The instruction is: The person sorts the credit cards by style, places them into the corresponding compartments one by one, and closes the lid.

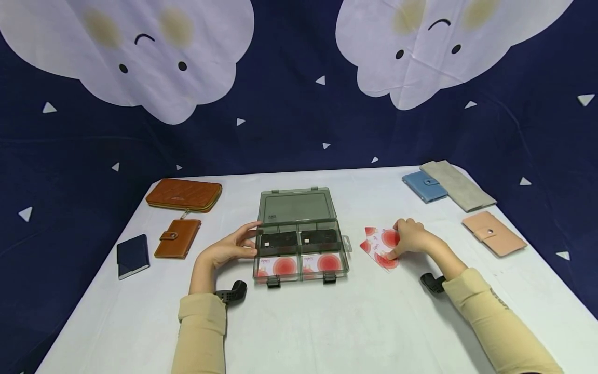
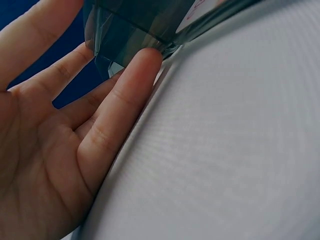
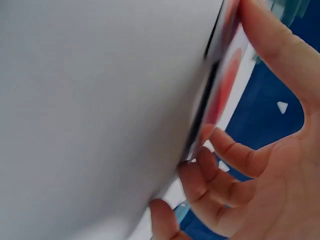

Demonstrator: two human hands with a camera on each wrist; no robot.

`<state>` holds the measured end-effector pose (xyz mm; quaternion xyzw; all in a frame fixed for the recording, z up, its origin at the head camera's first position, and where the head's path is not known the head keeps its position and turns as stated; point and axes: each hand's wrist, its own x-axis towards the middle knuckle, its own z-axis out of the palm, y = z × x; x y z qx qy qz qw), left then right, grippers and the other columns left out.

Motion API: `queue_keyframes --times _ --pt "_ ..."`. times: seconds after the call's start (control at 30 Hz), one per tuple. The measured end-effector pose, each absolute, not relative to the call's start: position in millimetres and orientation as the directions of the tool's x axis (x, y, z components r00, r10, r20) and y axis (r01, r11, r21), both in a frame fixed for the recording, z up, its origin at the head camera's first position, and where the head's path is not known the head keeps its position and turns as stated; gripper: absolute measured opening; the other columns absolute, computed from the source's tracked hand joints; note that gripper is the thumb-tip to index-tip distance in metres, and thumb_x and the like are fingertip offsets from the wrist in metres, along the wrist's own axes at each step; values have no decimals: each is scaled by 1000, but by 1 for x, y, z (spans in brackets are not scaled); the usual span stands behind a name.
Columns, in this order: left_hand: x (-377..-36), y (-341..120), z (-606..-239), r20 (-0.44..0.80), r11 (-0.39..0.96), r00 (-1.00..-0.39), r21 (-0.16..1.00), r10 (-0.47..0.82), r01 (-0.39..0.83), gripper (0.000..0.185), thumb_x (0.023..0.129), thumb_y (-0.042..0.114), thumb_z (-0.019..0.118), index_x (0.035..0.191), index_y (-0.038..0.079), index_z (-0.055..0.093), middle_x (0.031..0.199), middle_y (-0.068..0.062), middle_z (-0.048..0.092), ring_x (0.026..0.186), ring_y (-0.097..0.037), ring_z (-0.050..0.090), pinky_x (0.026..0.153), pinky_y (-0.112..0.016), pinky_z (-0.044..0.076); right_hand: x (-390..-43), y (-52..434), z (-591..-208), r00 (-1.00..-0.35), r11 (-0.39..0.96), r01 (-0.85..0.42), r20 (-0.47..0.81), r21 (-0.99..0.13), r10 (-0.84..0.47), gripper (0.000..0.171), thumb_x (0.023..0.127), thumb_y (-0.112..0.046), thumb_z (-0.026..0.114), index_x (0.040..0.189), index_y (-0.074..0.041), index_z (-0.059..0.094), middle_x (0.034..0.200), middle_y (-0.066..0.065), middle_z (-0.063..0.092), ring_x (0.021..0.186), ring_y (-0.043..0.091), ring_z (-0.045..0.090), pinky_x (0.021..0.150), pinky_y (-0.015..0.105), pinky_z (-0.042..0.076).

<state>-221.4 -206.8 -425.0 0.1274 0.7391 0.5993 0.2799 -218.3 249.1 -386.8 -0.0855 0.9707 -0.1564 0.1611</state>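
A translucent grey-green plastic box lies with its lid thrown back. Its far compartments hold black cards; red-and-white cards lie in the near ones. My left hand rests against the box's left side, its thumb and fingers touching the wall, fingers fairly straight. To the right of the box, my right hand pinches a red-and-white card by its edges, thumb on the near side and fingers on the far side. Other such cards overlap it on the table; how many is unclear.
On the left lie a brown zip wallet, a tan snap wallet and a navy holder. On the right are a blue wallet, a grey wallet and a pink wallet. A dark patterned cloth hangs behind.
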Motion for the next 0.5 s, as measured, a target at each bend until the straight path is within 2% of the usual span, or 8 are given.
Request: queue_keyframes --times 0.13,0.3,0.4,0.5 --pt "-221 -207 -424 -257 248 -812 958 524 -143 85 81 8 69 148 15 17 149 -22 13 100 -18 47 83 -31 44 -232 250 -387 -950 917 -88 -244 -390 -195 80 59 -30 86 112 11 42 100 27 46 89 41 45 75 48 39" --pt "-221 -206 -424 -268 258 -813 954 518 -151 85 81 9 70 148 17 18 150 -22 13 101 -18 47 84 -31 44 -238 249 -380 -962 806 -71 -172 -588 -210 55 75 -10 73 112 7 37 94 24 51 83 32 49 72 41 39" --pt "-221 -206 -424 -265 257 -811 955 521 -148 86 81 9 70 148 16 17 150 -22 12 101 -18 47 84 -31 44 -239 246 -375 -966 721 -62 -141 -690 -218 38 83 -5 62 111 7 39 95 24 55 82 26 50 72 36 39" --pt "-221 -207 -424 -265 252 -811 956 522 -150 85 81 9 70 148 16 17 150 -22 12 101 -18 47 84 -31 44 -236 238 -368 -969 635 -49 -117 -771 -217 36 87 -4 58 115 8 38 96 23 58 80 19 52 74 34 39"
